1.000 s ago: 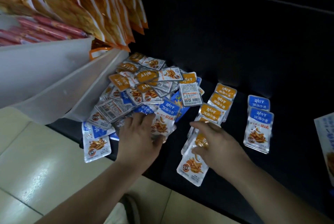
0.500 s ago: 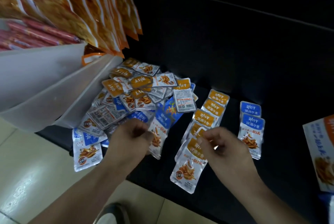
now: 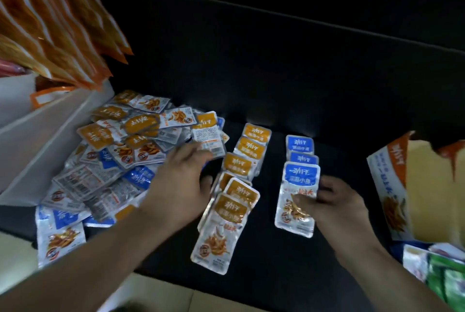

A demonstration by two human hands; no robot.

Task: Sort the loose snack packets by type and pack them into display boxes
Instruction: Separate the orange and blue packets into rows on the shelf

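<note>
- Snack packet (image 3: pixel 297 201), blue-topped, sits pinched in the right hand (image 3: pixel 334 208), thumb on its face, at the near end of the blue row (image 3: pixel 300 146).
- Left hand (image 3: pixel 181 180) lies palm down, fingers loosely straight (blurred), on the edge of the loose pile (image 3: pixel 120 145).
- Orange row (image 3: pixel 237 164) runs between the hands.
- Display box (image 3: pixel 387 185) stands far right.

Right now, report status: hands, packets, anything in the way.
Left hand open, over the mixed pile. Right hand pinches a blue packet on the blue row. Orange row between the hands, display box at right; nothing blocking.
</note>
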